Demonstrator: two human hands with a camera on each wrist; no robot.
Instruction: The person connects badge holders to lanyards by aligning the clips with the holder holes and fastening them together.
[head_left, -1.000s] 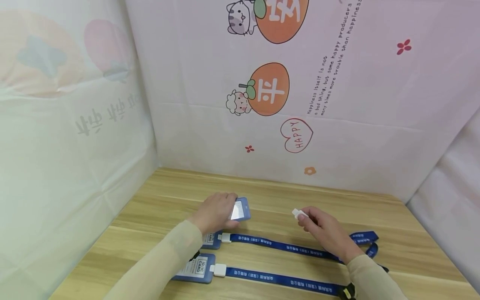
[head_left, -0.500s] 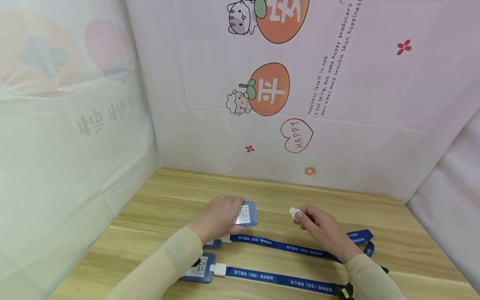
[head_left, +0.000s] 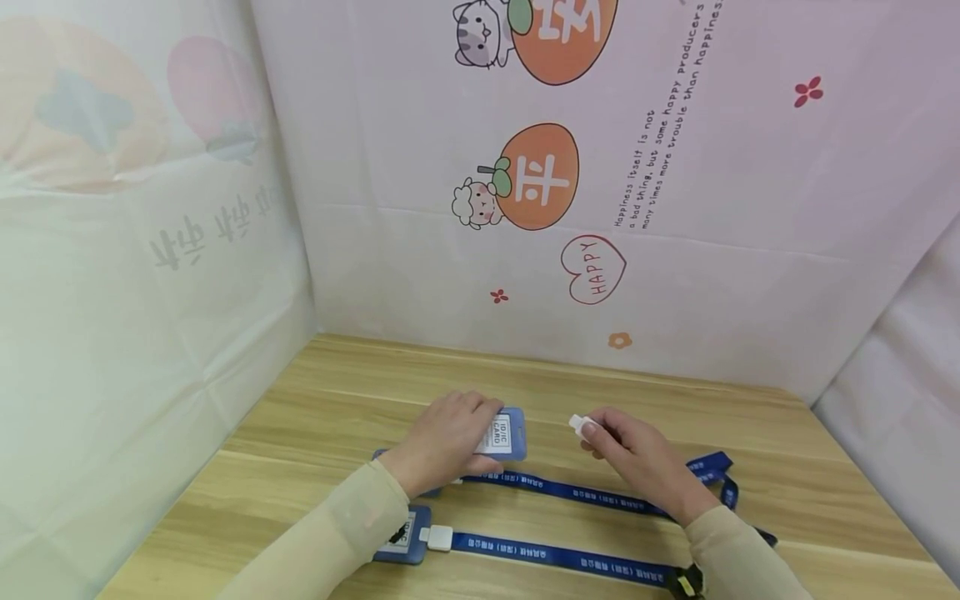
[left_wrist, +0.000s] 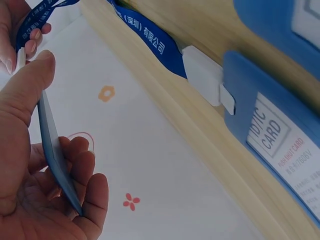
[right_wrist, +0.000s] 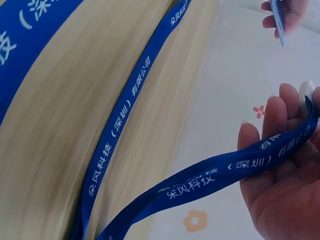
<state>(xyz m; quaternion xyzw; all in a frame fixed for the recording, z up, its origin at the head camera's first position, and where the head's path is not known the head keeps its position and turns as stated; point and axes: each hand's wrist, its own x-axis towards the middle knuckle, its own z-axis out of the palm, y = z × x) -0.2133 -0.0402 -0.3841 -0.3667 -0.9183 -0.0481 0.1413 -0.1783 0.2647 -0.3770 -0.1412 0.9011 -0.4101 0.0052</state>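
Observation:
In the head view my left hand [head_left: 446, 437] holds a blue ID card holder [head_left: 512, 435] by its left side, its slotted end toward the right. The left wrist view shows this card holder [left_wrist: 54, 145] edge-on between thumb and fingers. To its right, my right hand [head_left: 637, 454] pinches a white lanyard clip [head_left: 579, 425], which points left at the holder across a small gap. From that clip a blue printed lanyard strap [right_wrist: 215, 172] runs over the right palm and fingers.
Two more blue lanyards lie on the wooden table [head_left: 360, 375]. The nearer lanyard [head_left: 555, 558] joins a card holder [head_left: 411, 542] through a white clip [head_left: 440, 538]. The farther lanyard [head_left: 555, 489] leads to a card holder [left_wrist: 280, 120] partly under my left arm. Printed white cloth [head_left: 390, 275] encloses the table.
My left hand has moved right with the card holder, whose printed face now shows more. My right hand has shifted slightly left with the clip, narrowing the gap.

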